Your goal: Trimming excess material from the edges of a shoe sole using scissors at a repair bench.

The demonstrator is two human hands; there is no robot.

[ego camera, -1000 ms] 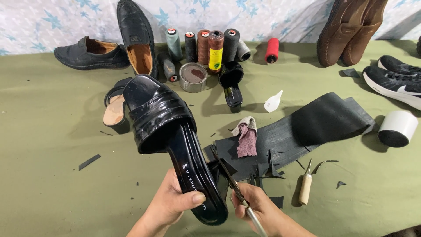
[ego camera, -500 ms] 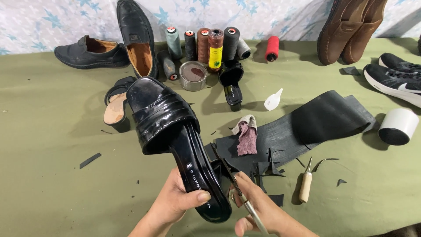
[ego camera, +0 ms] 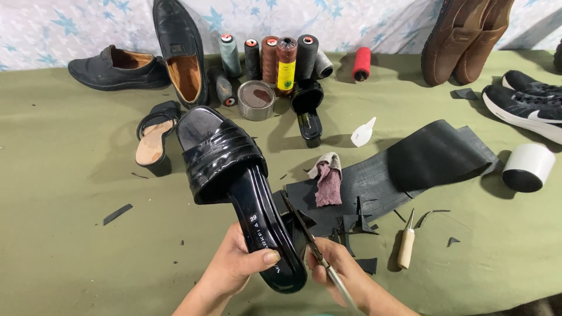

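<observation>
My left hand (ego camera: 237,266) grips the heel end of a glossy black slide sandal (ego camera: 234,175), thumb pressed on the insole and fingers curled beneath, holding it above the green table (ego camera: 64,193) with the toe pointing away. My right hand (ego camera: 339,275) is closed around the handles of a pair of scissors (ego camera: 304,234); the blades lie just beside the sandal's heel edge, over a sheet of black rubber (ego camera: 421,164). Small black offcuts (ego camera: 351,225) are scattered by the sheet, so some cutting is judged done. No cut piece is seen fixed to the sandal; fitting appears outstanding. An awl with a pale handle (ego camera: 405,246) lies near, untouched. Thread spools (ego camera: 275,58) and an open tin (ego camera: 256,99) stand well apart.
</observation>
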